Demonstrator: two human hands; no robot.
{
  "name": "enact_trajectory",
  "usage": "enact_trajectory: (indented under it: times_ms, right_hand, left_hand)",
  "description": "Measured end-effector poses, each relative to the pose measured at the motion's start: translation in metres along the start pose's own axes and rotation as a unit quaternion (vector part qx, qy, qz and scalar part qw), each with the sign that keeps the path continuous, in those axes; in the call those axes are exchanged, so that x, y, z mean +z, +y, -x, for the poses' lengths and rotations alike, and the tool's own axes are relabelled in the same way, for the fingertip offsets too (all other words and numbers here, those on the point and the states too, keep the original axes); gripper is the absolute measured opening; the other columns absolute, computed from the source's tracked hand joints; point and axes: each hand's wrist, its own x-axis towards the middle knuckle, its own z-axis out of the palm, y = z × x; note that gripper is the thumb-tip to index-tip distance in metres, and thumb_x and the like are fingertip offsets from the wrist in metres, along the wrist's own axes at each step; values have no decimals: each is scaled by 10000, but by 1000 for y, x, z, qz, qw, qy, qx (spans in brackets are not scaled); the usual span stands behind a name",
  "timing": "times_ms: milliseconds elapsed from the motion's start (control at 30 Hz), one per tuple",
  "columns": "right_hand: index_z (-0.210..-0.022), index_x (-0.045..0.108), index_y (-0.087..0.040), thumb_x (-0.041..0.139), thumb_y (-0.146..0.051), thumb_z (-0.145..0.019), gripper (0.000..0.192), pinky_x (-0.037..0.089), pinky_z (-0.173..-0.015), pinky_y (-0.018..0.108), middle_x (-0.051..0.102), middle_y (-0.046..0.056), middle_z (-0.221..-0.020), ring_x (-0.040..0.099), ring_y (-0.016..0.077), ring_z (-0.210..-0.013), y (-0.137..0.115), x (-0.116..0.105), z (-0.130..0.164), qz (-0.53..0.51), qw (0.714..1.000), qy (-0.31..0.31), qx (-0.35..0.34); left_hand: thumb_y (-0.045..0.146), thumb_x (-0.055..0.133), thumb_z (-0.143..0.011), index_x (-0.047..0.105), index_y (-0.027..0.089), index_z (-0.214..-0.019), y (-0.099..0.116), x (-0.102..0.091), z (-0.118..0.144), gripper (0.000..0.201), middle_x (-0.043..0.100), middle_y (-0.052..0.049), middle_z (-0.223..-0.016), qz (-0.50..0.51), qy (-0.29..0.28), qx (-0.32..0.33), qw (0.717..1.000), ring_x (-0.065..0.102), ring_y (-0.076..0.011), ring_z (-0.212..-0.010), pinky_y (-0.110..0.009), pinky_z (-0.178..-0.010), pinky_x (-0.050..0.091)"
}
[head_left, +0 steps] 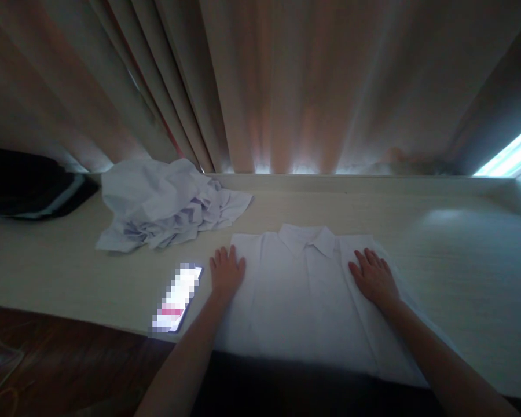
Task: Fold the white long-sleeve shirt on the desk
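A white collared shirt [301, 301] lies flat in front of me, its collar pointing away and its lower part reaching the near edge. My left hand [227, 270] rests palm down at the shirt's left side, fingers spread. On the right side of the shirt, my right hand [374, 275] lies flat with its fingers apart, touching the cloth. Neither hand grasps anything. Left of my left hand is a phone [178, 298] with a lit, blurred screen.
The shirt lies on a pale wood-grain ledge [460, 278]. Crumpled white cloth [156, 202] sits at the back left, beside a black item [21, 182] with a light stripe. Curtains [286, 87] hang along the back. A cable [8, 370] runs over the dark floor at lower left.
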Motion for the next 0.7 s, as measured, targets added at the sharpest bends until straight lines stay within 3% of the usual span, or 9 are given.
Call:
enact_trajectory:
  times_ms: [533,600,700]
  right_hand:
    - [-1324,428,-110,240,-418,-920,541,257,-1042,470,416,183,-1382,340,290,-1295,-3,-4,-1,37,999,10,-3]
    - [-1335,408,-96,258,-409,-916,544,219,-1054,499,387,203,-1397,305,314,-1313,-11,-11,-4,49,998,30,-9]
    - [-1353,377,-81,284,-378,-910,541,173,-1076,498,328,216,-1430,254,323,-1338,-37,-24,-10,43,996,62,-42]
  left_hand:
    - [419,319,-873,298,113,-1396,-1,-1,-4,607,366,-220,-1416,3,7,9,1000,298,-342,-1330,-553,-1070,203]
    - [386,355,-858,290,127,-1401,7,-7,-9,605,327,-211,-1441,4,13,27,1000,247,-344,-1354,-558,-1087,161]
    - [388,380,-848,317,162,-1390,37,-23,-14,591,322,-183,-1451,21,16,101,995,226,-331,-1365,-541,-1107,135]
